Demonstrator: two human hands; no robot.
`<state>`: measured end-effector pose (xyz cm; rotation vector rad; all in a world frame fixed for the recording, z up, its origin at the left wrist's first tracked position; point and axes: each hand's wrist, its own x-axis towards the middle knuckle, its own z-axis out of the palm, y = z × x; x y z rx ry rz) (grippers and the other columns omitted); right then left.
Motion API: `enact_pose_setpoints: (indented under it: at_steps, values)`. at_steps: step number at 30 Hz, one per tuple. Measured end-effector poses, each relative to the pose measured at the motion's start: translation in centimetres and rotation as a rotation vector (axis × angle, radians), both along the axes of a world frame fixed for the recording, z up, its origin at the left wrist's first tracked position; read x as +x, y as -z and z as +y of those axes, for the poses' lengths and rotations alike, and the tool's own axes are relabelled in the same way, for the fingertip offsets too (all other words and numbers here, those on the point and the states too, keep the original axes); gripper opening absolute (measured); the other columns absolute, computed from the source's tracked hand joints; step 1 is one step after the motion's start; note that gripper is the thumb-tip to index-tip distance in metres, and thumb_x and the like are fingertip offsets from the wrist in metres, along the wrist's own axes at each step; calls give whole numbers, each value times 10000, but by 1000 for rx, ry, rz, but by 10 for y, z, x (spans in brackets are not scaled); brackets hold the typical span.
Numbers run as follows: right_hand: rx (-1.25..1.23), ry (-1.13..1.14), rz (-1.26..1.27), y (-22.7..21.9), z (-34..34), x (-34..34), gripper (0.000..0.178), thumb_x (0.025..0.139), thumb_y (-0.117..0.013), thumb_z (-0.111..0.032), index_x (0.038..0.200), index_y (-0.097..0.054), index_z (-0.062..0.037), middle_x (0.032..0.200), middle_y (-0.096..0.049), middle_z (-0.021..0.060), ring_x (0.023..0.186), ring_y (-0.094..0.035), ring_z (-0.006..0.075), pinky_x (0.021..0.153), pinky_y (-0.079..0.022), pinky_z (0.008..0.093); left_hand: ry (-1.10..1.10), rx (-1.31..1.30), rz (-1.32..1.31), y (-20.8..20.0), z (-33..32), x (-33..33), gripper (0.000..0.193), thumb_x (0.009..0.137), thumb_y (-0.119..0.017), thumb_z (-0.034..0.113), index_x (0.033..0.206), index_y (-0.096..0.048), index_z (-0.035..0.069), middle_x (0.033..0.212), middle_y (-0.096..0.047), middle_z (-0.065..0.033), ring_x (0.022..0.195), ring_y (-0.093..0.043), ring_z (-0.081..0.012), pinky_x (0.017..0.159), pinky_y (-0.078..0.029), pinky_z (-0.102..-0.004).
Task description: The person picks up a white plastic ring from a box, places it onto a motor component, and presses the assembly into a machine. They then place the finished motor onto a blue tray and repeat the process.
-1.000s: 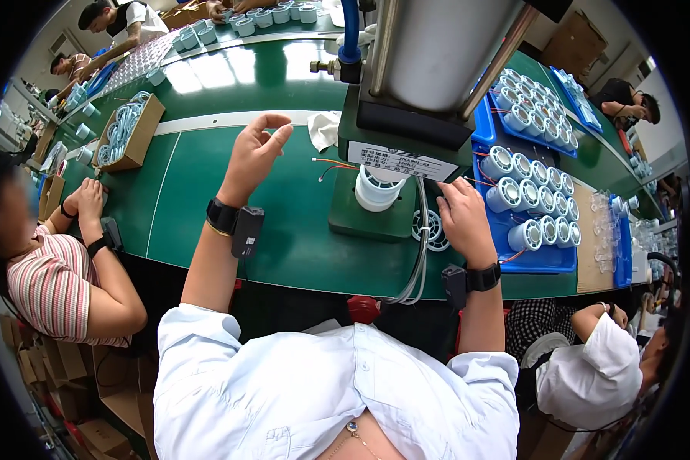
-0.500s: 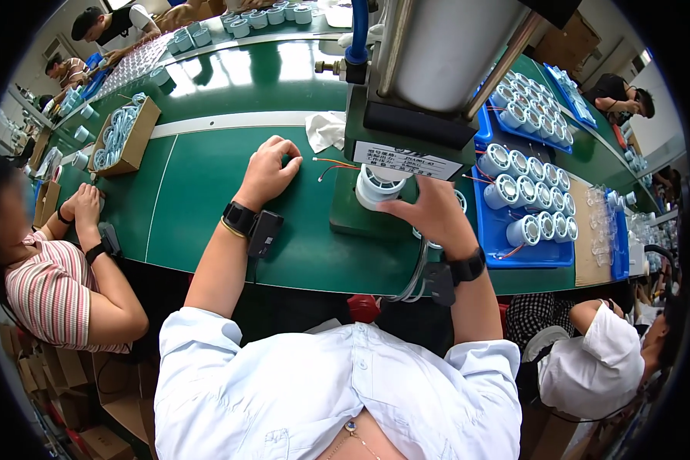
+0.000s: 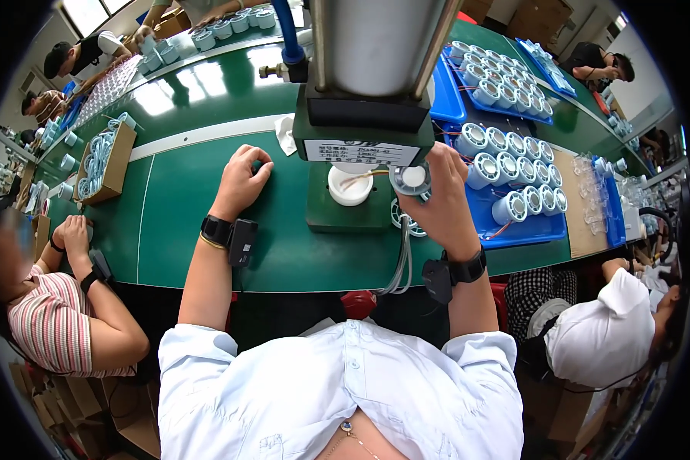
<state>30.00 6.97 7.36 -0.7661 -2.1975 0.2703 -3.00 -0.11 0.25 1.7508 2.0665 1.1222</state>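
Observation:
My right hand (image 3: 446,201) grips a light-blue round housing (image 3: 411,181) with thin coloured wires, tilted just right of the press fixture. A white round cup (image 3: 350,186) sits on the press's green base (image 3: 348,221), and the wires hang across its opening. Overhead is the press head (image 3: 366,130), with a white label on its front. On the green table to the left, my left hand (image 3: 242,181) rests with its fingers loosely curled and nothing visible in them. Below my right hand, another slotted round part (image 3: 411,222) lies beside the base, partly hidden by the hand.
Blue trays (image 3: 525,230) of similar housings stand to the right, near a cardboard sheet (image 3: 577,207) with clear plastic parts. A carton of coiled cable (image 3: 109,162) stands left. A white cloth (image 3: 285,135) lies behind the press. Grey cables (image 3: 401,264) hang over the table edge. Co-workers sit on both sides.
My right hand has lifted the housing off the white cup and brought it to the right, baring the cup. My left hand still rests on the table. The whole view has shifted slightly.

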Motion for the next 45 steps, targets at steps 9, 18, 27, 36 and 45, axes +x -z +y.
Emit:
enact_pose_setpoints:
  at_steps: [9,18,27,36,45]
  values:
    - [-111,404,-227,26,-17,108,637,704,-733,-147,1300,-506,-146,1429,-468,78,1397,-336,314,1140,-157,508,37,-38,26,4,-1,-9,123,847,-637,95,905,-613,-11,903,-556,-90,719,-543,-192,638,-457,-295]
    - [-114,513,-332,55,37,149,704,749,-713,-241,1404,-468,-161,1500,-389,95,1454,-227,325,1154,-106,534,68,-65,-20,-8,5,6,139,843,-637,87,916,-610,-27,925,-557,-85,699,-528,-185,631,-452,-296]
    - [-5,244,-41,31,22,94,519,829,-643,-115,1337,-541,-90,1416,-479,129,1357,-381,328,1129,-259,426,62,57,115,2,4,-1,118,812,-667,169,865,-647,66,930,-615,-120,905,-608,-325,782,-500,-417]
    - [-327,-102,-20,55,28,58,91,889,-556,1,961,-612,-1,857,-607,51,742,-539,135,676,-422,248,86,76,187,2,-5,-1,105,831,-661,135,898,-633,59,948,-596,-105,903,-597,-293,800,-496,-365]
    - [-462,-16,105,59,26,60,54,894,-564,-17,902,-611,8,833,-593,48,725,-523,122,656,-408,247,-438,322,272,-49,-56,-77,204,830,-690,138,1007,-631,55,1105,-630,-91,923,-628,-270,793,-516,-368]
